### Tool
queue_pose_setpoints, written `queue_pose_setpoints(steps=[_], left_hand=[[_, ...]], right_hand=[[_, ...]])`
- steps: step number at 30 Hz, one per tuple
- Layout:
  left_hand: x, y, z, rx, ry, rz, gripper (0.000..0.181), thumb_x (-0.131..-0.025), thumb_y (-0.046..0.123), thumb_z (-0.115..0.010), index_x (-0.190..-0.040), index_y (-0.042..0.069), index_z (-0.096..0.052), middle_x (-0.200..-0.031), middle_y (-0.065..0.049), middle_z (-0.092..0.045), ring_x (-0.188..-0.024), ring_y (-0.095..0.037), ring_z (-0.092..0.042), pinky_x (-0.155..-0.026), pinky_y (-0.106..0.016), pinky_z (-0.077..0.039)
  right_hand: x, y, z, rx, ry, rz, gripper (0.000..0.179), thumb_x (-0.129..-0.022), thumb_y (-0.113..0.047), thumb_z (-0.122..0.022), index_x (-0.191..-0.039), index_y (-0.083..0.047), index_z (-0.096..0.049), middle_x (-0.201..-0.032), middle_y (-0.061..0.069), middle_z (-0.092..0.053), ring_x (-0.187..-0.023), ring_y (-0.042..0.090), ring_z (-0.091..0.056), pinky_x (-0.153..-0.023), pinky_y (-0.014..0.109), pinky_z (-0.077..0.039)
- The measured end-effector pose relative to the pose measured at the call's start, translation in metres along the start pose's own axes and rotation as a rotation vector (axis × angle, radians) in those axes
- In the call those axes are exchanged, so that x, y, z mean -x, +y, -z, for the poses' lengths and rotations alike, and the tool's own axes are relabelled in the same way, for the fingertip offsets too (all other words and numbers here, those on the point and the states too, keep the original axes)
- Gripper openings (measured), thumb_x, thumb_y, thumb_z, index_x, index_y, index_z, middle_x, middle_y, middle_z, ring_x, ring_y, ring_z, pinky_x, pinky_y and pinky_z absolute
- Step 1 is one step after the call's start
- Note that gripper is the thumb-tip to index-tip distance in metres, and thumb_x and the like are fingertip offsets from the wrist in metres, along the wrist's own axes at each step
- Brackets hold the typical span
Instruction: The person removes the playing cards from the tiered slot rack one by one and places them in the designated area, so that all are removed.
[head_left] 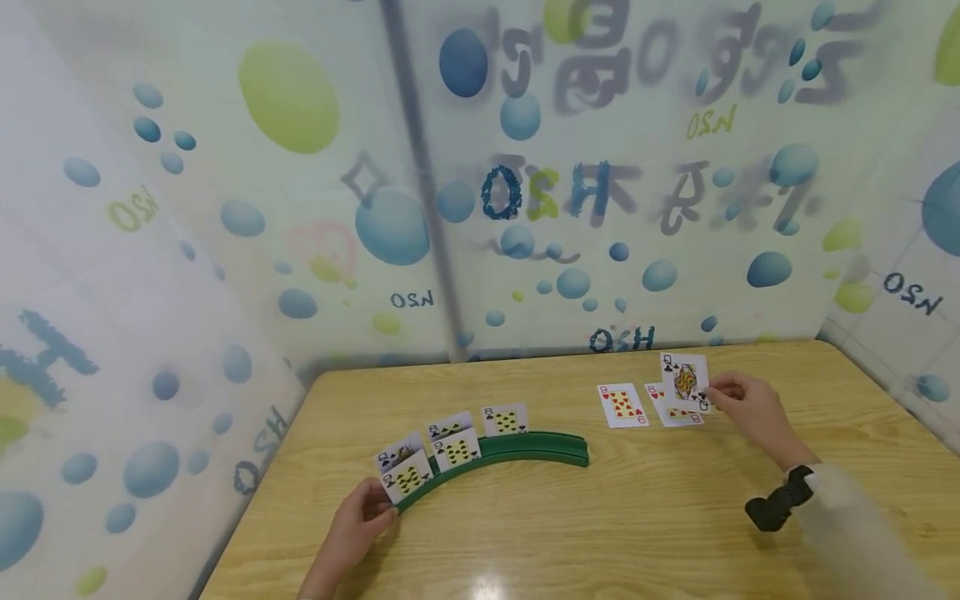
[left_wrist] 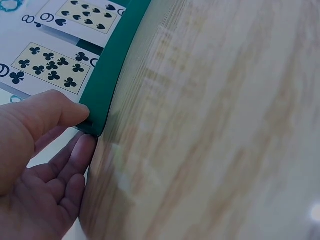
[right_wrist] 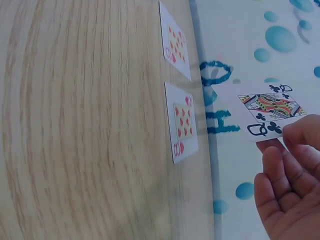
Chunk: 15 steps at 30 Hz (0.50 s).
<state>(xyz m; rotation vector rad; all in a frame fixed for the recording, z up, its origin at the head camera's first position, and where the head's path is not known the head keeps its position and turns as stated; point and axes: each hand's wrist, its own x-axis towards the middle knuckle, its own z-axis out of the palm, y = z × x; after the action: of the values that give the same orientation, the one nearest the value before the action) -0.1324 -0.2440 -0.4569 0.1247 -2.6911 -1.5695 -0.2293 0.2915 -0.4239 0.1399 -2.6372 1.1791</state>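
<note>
My left hand (head_left: 351, 527) grips the left end of a curved green card holder (head_left: 558, 447), thumb on top and fingers at its end. Cards stand in the holder: a nine of clubs (left_wrist: 50, 67) in front at the left, a nine of spades (head_left: 457, 451) beside it, and an eight (head_left: 505, 421) further right. Two more cards show partly behind the nines. My right hand (head_left: 756, 413) pinches a queen of clubs (head_left: 685, 379) by its edge, raised over the table. In the head view the queen overlaps an eight of hearts (right_wrist: 183, 122) lying face up.
A nine of hearts (head_left: 622, 406) lies face up left of the eight of hearts. The wooden table (head_left: 570, 533) reaches back to a wall (head_left: 570, 283) printed with bubbles and lettering. A black strap (head_left: 780, 500) circles the right wrist.
</note>
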Motion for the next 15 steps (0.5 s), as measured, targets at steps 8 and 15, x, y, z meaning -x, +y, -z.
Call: queue_pose_setpoints(steps=[8,15], left_hand=[[-0.002,-0.004,-0.001,-0.012,0.001,0.000,0.024,-0.079,-0.004,-0.064,-0.101,-0.004,-0.053,-0.100,-0.011,-0.059,-0.092,-0.023,-0.056,-0.079,-0.035,-0.048],[-0.001,-0.003,-0.001,-0.011,0.002,0.002,0.025,-0.079,-0.005,-0.063,-0.101,-0.004,-0.053,-0.099,-0.011,-0.059,-0.091,-0.023,-0.056,-0.078,-0.035,-0.048]], right_hand=[[-0.005,0.018,0.012,0.018,0.027,-0.019,0.032,-0.092,-0.021,-0.053,-0.103,0.008,-0.057,-0.087,0.017,-0.061,-0.068,0.000,-0.049,-0.054,0.023,-0.043],[-0.007,0.034,0.016,0.037,0.041,-0.119,0.036,-0.092,-0.021,-0.051,-0.104,0.012,-0.056,-0.088,0.018,-0.060,-0.068,0.003,-0.048,-0.054,0.021,-0.042]])
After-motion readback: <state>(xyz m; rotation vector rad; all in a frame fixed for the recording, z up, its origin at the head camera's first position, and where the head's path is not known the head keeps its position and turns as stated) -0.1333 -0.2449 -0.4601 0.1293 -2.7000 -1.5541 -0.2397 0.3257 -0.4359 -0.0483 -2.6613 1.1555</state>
